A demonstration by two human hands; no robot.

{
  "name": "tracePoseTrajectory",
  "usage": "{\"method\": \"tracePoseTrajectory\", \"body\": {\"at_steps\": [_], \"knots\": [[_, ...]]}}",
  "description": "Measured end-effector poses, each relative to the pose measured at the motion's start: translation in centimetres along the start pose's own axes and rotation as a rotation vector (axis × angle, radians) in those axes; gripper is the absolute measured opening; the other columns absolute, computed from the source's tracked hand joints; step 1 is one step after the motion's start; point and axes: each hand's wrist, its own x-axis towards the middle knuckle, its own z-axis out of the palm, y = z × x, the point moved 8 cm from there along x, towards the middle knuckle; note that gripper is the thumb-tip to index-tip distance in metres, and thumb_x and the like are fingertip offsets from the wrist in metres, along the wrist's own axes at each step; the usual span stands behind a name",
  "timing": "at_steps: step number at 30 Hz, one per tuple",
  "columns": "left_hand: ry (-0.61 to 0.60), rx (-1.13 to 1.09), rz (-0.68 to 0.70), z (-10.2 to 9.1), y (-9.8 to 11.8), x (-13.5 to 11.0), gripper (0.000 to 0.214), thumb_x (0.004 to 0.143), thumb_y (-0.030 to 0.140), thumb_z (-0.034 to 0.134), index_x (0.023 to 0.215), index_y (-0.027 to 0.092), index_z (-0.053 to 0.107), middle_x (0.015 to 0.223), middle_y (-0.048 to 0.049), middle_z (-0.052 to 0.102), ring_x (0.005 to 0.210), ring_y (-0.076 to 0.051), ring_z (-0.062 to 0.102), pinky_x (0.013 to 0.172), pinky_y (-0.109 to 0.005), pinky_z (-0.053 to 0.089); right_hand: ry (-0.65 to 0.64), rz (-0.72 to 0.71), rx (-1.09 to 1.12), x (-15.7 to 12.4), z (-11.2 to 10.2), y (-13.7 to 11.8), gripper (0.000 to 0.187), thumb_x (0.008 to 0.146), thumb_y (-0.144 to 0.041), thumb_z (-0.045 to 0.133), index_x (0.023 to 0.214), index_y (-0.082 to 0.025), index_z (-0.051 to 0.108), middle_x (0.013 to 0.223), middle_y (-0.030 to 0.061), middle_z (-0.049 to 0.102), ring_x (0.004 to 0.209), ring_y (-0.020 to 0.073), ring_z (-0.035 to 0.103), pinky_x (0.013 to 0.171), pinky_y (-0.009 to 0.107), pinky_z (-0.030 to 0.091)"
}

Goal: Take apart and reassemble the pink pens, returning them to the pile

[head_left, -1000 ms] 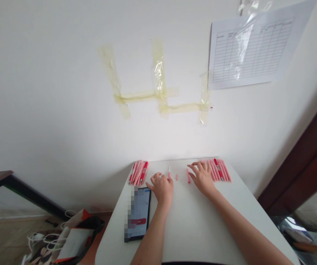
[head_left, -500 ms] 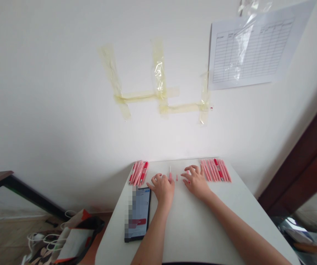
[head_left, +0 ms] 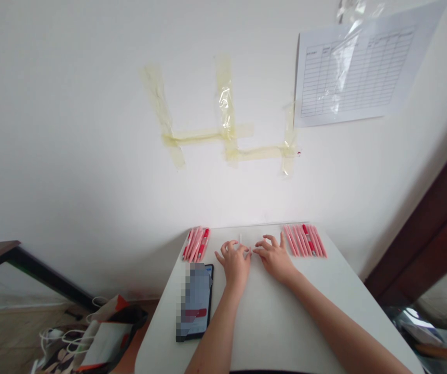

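My left hand (head_left: 236,264) is over the table, its thumb and index fingertip closed at a small pink pen piece (head_left: 250,250). Most of that piece is hidden by the fingertips. A thin white refill-like stick (head_left: 241,239) shows just behind the left fingers; its lower end is covered. My right hand (head_left: 276,258) is just to the right, palm down, fingers bent and apart, fingertips close to the small piece. Whatever lies under the right hand is hidden. Beyond its fingers is a row of pink pens (head_left: 299,241), with one darker red pen (head_left: 308,239) among them.
Another bunch of pink and red pens (head_left: 195,244) lies at the table's back left. A phone (head_left: 202,301) rests left of my left forearm. The white table (head_left: 270,332) meets a wall (head_left: 110,156) bearing yellowed tape (head_left: 225,104) and a printed sheet (head_left: 355,72). Bags (head_left: 104,337) sit below left.
My left hand has shifted right, from the refill-like stick to the small pink piece. My right hand has moved slightly left, and its fingertips are now closer to the left ones.
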Motion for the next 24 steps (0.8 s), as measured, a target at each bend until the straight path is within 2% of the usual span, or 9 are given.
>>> {"method": "tracePoseTrajectory", "body": {"at_steps": [8, 14, 24], "knots": [[-0.007, 0.009, 0.007, 0.2, 0.29, 0.07, 0.009, 0.084, 0.03, 0.071, 0.087, 0.027, 0.079, 0.126, -0.0083, 0.063, 0.129, -0.033, 0.045, 0.115, -0.075, 0.021, 0.049, -0.008, 0.018, 0.07, -0.02, 0.16, 0.037, 0.094, -0.012, 0.054, 0.114, -0.036, 0.074, 0.107, 0.0015, 0.074, 0.132, 0.0288, 0.047, 0.117, 0.075, -0.002], [-0.009, 0.016, -0.003, 0.46, 0.24, 0.15, 0.018, 0.089, 0.036, 0.064, 0.084, 0.025, 0.078, 0.125, -0.0095, 0.062, 0.129, -0.033, 0.044, 0.114, -0.075, 0.021, 0.054, -0.026, -0.003, 0.12, -0.06, 0.04, 0.038, 0.092, -0.01, 0.056, 0.112, -0.036, 0.074, 0.102, 0.0013, 0.075, 0.129, 0.028, 0.049, 0.117, 0.075, -0.002], [0.024, -0.021, -0.045, -0.06, -0.24, 0.25, 0.012, 0.086, 0.028, 0.066, 0.087, 0.026, 0.078, 0.127, -0.0086, 0.061, 0.13, -0.032, 0.045, 0.115, -0.07, 0.025, 0.023, -0.054, 0.001, 0.23, -0.07, -0.31, 0.026, 0.095, -0.018, 0.059, 0.104, -0.036, 0.076, 0.1, 0.0013, 0.074, 0.128, 0.0267, 0.05, 0.119, 0.072, 0.001]]}}
